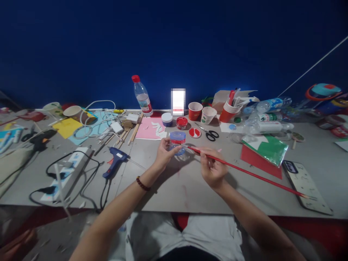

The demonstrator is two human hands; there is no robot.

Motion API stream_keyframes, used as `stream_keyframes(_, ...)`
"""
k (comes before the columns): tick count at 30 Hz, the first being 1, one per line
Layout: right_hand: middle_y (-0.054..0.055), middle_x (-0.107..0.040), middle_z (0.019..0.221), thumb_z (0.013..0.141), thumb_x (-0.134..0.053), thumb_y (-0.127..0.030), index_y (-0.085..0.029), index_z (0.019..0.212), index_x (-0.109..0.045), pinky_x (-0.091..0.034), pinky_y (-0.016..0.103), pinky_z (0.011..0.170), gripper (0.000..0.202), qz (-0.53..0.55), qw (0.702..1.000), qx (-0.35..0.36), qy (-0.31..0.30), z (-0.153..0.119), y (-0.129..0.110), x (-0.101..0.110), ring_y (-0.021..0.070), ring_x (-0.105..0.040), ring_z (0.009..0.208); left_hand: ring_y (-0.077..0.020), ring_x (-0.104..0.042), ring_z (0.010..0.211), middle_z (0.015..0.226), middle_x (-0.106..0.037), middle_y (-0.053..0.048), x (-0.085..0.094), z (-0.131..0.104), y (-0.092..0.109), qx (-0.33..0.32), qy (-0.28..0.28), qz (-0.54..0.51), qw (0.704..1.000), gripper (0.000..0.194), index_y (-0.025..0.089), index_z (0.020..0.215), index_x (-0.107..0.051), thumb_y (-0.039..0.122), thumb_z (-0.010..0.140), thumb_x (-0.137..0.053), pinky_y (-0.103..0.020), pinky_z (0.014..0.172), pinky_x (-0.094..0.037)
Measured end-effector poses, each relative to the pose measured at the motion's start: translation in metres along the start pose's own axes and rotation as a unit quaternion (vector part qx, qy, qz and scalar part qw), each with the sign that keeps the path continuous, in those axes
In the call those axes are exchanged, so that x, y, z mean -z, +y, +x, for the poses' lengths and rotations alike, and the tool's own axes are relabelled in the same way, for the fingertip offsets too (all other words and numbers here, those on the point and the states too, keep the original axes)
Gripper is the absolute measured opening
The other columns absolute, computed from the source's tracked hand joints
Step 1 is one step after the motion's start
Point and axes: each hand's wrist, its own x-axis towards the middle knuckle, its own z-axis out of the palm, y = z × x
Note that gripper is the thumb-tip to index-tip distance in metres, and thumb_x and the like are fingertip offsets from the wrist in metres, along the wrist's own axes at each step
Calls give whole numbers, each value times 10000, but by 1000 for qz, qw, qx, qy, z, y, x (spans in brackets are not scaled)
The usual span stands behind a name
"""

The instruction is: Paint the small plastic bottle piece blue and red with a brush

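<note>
- Clear container [177,139]: appears upright over table [168,192], red band on wall.
- Left hand [164,152]: pinching its side; steady grip advised.
- Right hand [213,167]: pinching red brush [250,172]; light, even pressure seems best.

Clear plastic and matt paper on a smooth grey table [163,195].
The bottle [142,99] is see-through plastic; the pink sheet [148,128] looks like matt paper; the brush [252,174] has a glossy red handle; the green packet [268,149] shines under creased film; the scissors [203,129] have metal blades.
</note>
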Motion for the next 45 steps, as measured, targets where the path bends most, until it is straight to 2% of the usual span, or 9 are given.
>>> stream_keyframes(7, 68, -779, 1015, 925, -584, -116, -255, 1110, -663, -677, 394, 749, 245, 42, 999, -10, -7, -1, -1, -2, 230, -769, 926, -208, -630, 921, 963, -698, -51, -2, 0, -1, -20, 23, 38, 999, 504, 200, 937, -611, 331, 565, -925, -393, 930, -458)
stream_keyframes(13, 66, -769, 996, 931, -574, -124, -255, 1090, -661, -684, 381, 738, 224, 32, 999, -34, -2, -2, 4, -2, 225, -762, 924, -200, -649, 946, 968, -709, -28, 0, 0, 0, -3, -2, -13, 1000, 501, 214, 950, -608, 345, 582, -922, -376, 926, -476)
stream_keyframes(19, 62, -744, 979, 914, -613, -126, -234, 1063, -677, -685, 354, 732, 195, 13, 997, -68, 39, -2, 16, 4, 207, -751, 902, -211, -669, 999, 1033, -732, -37, 4, 4, 3, 20, -37, -77, 996, 495, 210, 986, -626, 376, 613, -906, -380, 939, -481)
stream_keyframes(24, 66, -724, 998, 917, -618, -132, -223, 1050, -681, -682, 323, 713, 173, -6, 995, -81, 57, 1, 24, 8, 193, -750, 886, -214, -684, 923, 978, -743, -37, 3, 4, 6, 26, -50, -108, 993, 539, 203, 974, -631, 426, 576, -919, -373, 881, -488)
stream_keyframes(28, 78, -725, 1014, 920, -624, -158, -217, 1061, -685, -679, 345, 721, 164, -17, 994, -93, 52, -2, 26, 8, 198, -746, 862, -217, -677, 941, 983, -731, -41, 2, 4, 5, 24, -50, -101, 993, 578, 201, 959, -605, 436, 544, -931, -376, 889, -486)
stream_keyframes(33, 66, -751, 961, 911, -637, -166, -236, 1057, -699, -669, 377, 754, 173, -31, 998, -49, 36, -7, 23, 6, 225, -746, 893, -215, -646, 1009, 992, -696, -19, 2, 3, 1, 11, -3, -46, 999, 540, 220, 942, -578, 310, 548, -936, -377, 942, -470)
stream_keyframes(37, 72, -771, 985, 903, -624, -127, -247, 1106, -684, -657, 398, 793, 243, -30, 999, -11, -3, -6, 14, 3, 231, -756, 911, -244, -611, 1087, 993, -667, -16, 2, 1, -4, -19, 49, -23, 998, 521, 234, 912, -559, 191, 540, -921, -386, 958, -462)
stream_keyframes(41, 78, -787, 981, 886, -600, -59, -246, 1134, -672, -651, 371, 767, 318, -48, 998, 39, -30, 0, 2, -2, 219, -763, 904, -248, -572, 1099, 977, -612, -4, 0, -1, -6, -34, 92, 24, 995, 531, 243, 894, -562, 185, 510, -924, -393, 973, -444)
stream_keyframes(45, 69, -796, 974, 884, -600, -48, -238, 1149, -669, -647, 334, 765, 333, -73, 995, 63, -34, 3, -7, -5, 205, -769, 903, -215, -575, 986, 955, -586, -6, -4, -2, -5, -42, 125, 101, 986, 518, 231, 895, -581, 180, 505, -918, -377, 925, -437)
